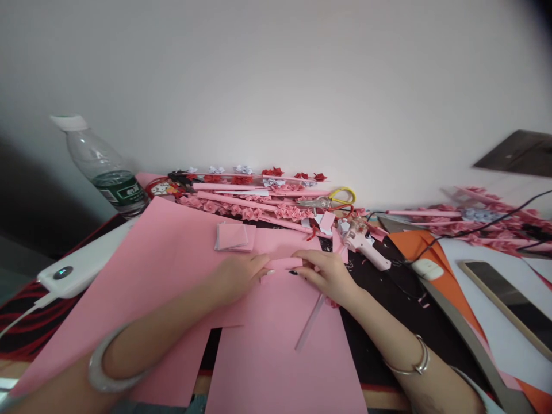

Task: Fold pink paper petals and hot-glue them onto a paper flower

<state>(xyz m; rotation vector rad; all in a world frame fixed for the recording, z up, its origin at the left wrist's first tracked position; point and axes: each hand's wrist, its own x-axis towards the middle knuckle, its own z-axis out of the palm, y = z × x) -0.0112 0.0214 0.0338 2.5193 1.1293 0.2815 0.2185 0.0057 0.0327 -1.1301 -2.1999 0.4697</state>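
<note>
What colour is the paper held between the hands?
Pink; the held paper shows best in the head view, the only one.

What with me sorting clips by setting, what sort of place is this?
Probably a papercraft desk against a plain wall: pink paper sheets, scissors and what look like paper flowers suggest it. Home or workshop, I can't tell.
</note>
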